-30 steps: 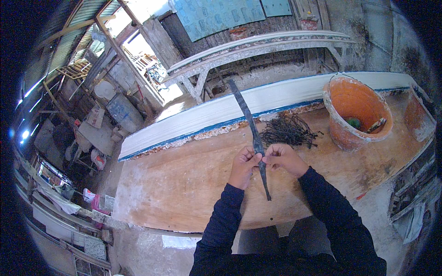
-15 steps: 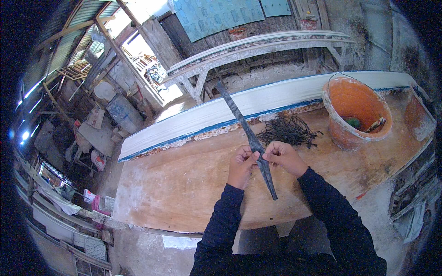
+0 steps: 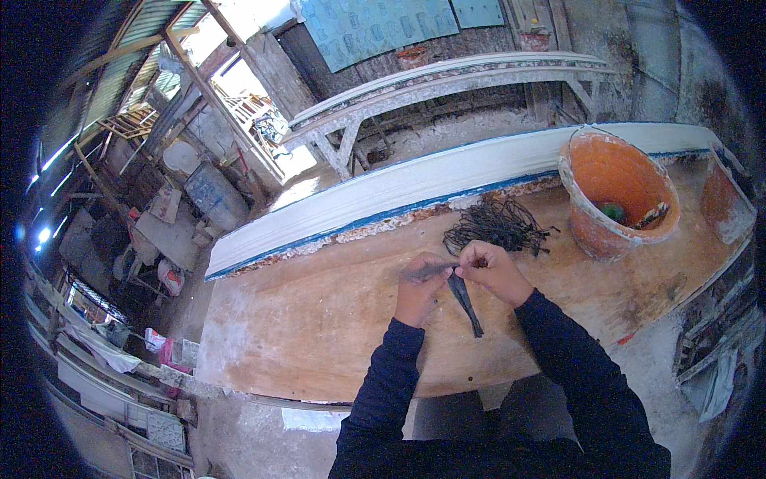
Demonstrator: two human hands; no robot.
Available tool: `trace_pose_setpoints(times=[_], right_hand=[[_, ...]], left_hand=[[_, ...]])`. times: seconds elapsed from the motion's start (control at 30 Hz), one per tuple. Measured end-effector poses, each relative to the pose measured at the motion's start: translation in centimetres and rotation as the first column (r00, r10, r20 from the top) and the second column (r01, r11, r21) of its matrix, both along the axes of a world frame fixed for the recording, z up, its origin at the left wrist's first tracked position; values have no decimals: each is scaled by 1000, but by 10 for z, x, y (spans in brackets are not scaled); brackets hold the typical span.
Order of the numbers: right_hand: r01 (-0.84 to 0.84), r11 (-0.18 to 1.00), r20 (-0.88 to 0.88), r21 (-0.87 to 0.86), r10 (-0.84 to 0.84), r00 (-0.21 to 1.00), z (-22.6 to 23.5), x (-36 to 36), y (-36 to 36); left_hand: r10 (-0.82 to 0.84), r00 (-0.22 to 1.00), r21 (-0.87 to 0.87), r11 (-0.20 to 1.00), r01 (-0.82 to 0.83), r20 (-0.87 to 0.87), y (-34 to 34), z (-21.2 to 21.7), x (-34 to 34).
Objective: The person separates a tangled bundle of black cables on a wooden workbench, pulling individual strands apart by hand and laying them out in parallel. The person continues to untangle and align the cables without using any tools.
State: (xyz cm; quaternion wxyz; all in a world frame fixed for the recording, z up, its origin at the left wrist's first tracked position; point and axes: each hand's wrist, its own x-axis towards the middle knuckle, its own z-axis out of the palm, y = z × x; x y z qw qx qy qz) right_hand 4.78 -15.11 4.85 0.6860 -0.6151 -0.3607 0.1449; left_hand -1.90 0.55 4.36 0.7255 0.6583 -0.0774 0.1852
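Note:
A thin, dark grey-black flexible strip (image 3: 463,302) is pinched between both my hands above the wooden board. My left hand (image 3: 415,297) holds it with thumb and fingers closed, and a blurred length of the strip lies across that hand. Close beside it, my right hand (image 3: 496,275) grips the strip between thumb and forefinger. The lower length hangs down toward me, ending over the board. Just beyond my right hand lies a tangled pile of thin black strands (image 3: 504,225).
The plywood board (image 3: 311,319) spans the space before me. An orange bucket (image 3: 585,223) with a few items inside stands at right. White moulding lengths with a blue edge (image 3: 383,189) run along the far side. Behind them stands a white-stained bench (image 3: 447,86).
The strip's long upper part, which stretched away from me, has folded down toward my left hand. The lower end has narrowed. Both hands stay in nearly the same place, gripping it.

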Motion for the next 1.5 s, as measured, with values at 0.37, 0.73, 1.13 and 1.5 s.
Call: trace_pose_setpoints(times=[0.37,0.73,1.13,1.5], right_hand=[[29,998,112,50,-35,993,-6,2,3],[89,995,246,-40,-76,966,1,-1,-1],[166,985,576,44,-161,801,8,-11,1],[-13,998,-34,59,15,999,-11,-2,8]], left_hand=[[-3,991,169,985,-19,131,-3,2,-1],[8,994,190,981,-29,112,-3,6,-2],[-90,994,61,994,87,55,3,-2,2],[-190,957,-254,958,132,-220,-5,2,0]])
